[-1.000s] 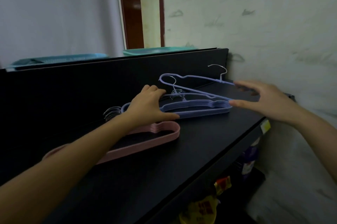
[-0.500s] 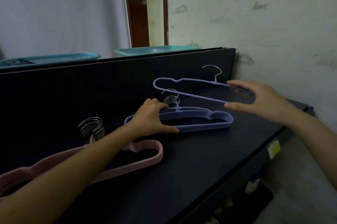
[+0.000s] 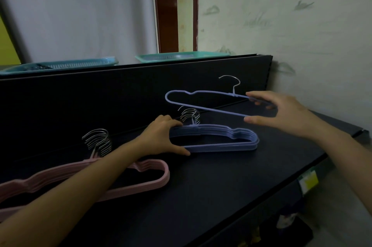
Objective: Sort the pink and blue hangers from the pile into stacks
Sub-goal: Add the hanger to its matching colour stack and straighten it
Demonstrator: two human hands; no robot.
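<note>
Nearest you, your left forearm runs diagonally up from the lower left corner, crossing over the pink stack point(image 3: 128, 187) that lies flat on the dark table point(image 3: 211, 196), its metal hooks fanned up at the back. Your left hand point(image 3: 163, 139) rests palm down at the left end of the blue stack point(image 3: 225, 141): the fingers curl over the top bar beside the cluster of hooks, and the thumb stretches out along the lower bar, so the hand loosely spans the stack's end rather than closing tight around it.

Your right arm comes in from the right edge, wrist level, above the table. Your right hand point(image 3: 281, 114) is spread wide and holds a single blue hanger point(image 3: 203, 102) by its right end, fingers on the upper bar and thumb under the lower one. That hanger hangs in the air above and just behind the blue stack, tilted, its hook upward.

Beyond stands the table's dark back panel point(image 3: 100, 96), with two teal baskets point(image 3: 60, 65) showing above its edge, then the pale wall.
</note>
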